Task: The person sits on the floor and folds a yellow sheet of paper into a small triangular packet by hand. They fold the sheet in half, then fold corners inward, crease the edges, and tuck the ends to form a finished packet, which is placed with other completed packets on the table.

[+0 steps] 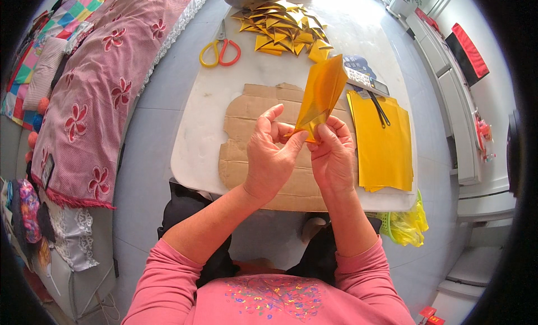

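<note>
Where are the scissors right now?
In the head view the scissors lie on the white table's far left, left of the folded gold pieces, beyond the cardboard.

Between our hands we see gold-yellow folded paper (320,98). Under them lies brown cardboard (252,123) on a white table (196,140). Right of our right hand (333,157) sit yellow sheets (384,151); beyond, scissors (219,51) with yellow and red handles; far left, a pink flowered cloth (101,84).
</note>
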A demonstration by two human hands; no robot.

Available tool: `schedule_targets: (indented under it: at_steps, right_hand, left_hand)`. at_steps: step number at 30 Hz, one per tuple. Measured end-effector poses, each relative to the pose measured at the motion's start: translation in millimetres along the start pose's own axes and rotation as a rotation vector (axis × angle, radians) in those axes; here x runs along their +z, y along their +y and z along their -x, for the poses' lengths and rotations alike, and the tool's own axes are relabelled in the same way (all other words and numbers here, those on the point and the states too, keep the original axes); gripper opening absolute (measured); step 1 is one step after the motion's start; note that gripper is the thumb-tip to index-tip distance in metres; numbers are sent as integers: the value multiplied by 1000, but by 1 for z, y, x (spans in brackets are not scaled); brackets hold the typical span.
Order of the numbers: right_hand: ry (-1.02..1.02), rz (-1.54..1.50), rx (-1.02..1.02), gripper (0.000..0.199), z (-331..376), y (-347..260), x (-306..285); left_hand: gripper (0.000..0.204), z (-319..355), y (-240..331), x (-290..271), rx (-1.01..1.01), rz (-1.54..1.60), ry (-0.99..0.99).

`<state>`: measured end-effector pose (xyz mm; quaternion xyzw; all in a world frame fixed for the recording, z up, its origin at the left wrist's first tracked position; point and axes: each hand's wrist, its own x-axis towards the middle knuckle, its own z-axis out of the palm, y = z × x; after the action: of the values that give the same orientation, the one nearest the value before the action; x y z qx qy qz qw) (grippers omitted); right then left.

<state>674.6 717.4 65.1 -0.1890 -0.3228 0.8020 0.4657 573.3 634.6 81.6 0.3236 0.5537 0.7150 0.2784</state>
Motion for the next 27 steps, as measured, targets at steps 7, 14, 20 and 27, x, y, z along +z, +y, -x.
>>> schedule_targets:
  at_steps: [7,14,20,27]
  right_hand:
    - [58,60,-30,25,0,-1,-1]
    - [115,120,-63,29,-4,-6,-2]
    - [144,149,-54,29,-2,-6,0]
    - [186,150,-22,29,-5,-9,-3]
  left_hand:
    - [49,-5,4,-4,-196,86,-42]
    - [47,-8,3,-7,-290,55,-73]
    - [47,-11,5,-11,-273,-26,-125]
    - [44,-12,5,-12,-279,6,-148]
